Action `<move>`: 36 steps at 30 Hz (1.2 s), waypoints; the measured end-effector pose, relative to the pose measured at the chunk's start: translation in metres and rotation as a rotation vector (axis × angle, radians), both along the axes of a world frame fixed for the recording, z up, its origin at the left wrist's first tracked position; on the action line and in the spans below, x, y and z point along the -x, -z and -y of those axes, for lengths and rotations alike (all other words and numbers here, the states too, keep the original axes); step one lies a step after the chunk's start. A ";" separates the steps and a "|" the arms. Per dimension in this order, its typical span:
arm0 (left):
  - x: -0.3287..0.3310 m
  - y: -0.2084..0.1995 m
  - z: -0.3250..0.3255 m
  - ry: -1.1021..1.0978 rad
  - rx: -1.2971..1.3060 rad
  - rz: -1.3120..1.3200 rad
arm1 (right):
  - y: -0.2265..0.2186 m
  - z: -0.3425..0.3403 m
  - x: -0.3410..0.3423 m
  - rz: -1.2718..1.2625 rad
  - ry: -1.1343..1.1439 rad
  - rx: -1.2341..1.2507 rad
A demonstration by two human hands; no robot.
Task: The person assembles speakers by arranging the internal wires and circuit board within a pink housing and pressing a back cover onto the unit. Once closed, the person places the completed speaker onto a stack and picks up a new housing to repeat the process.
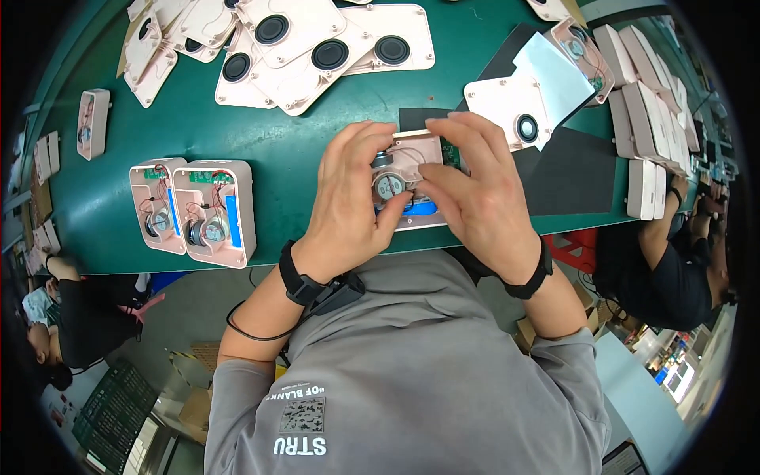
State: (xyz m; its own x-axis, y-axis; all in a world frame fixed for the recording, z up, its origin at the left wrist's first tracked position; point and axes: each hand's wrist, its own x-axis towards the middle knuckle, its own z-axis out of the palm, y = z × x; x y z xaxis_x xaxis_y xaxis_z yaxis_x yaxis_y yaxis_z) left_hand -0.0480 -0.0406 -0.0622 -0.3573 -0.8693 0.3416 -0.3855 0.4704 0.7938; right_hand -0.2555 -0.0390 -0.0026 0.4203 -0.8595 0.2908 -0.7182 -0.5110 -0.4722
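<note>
Close to the table's near edge, an open pale-pink speaker housing lies between my hands. Inside it show a round silver speaker driver, thin wires and a blue battery. My left hand is closed around the housing's left side, its thumb beside the driver. My right hand grips the right side, fingertips at the far edge and other fingers reaching inside near the driver and wires. What those inner fingers pinch, if anything, is hidden.
Two open housings with wired parts stand at left. Covers with black round speakers pile at the far side. Right of my hands lie a single cover, black sheets and stacked housings. Other people sit at both sides.
</note>
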 end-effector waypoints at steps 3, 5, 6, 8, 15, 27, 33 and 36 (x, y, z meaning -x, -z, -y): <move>0.000 0.001 0.001 0.010 0.043 0.013 | 0.005 0.003 -0.004 -0.080 0.012 0.036; -0.001 0.002 0.002 0.018 0.043 -0.001 | 0.007 0.002 -0.006 -0.120 0.018 0.053; -0.001 0.002 0.002 0.027 0.048 -0.015 | 0.007 0.001 -0.007 -0.120 0.021 0.047; -0.002 0.002 0.003 0.037 0.053 -0.029 | 0.008 0.000 -0.007 -0.121 0.029 0.038; 0.000 -0.006 0.002 0.020 0.033 -0.023 | 0.011 -0.001 -0.008 -0.101 0.035 0.056; 0.008 -0.004 -0.004 -0.058 0.081 0.113 | 0.000 -0.003 0.002 0.163 0.068 -0.184; 0.006 -0.003 -0.004 -0.074 0.090 0.101 | -0.020 -0.017 0.032 0.211 0.187 -0.286; 0.007 -0.003 -0.004 -0.073 0.108 0.098 | -0.007 -0.020 0.021 0.084 0.088 -0.088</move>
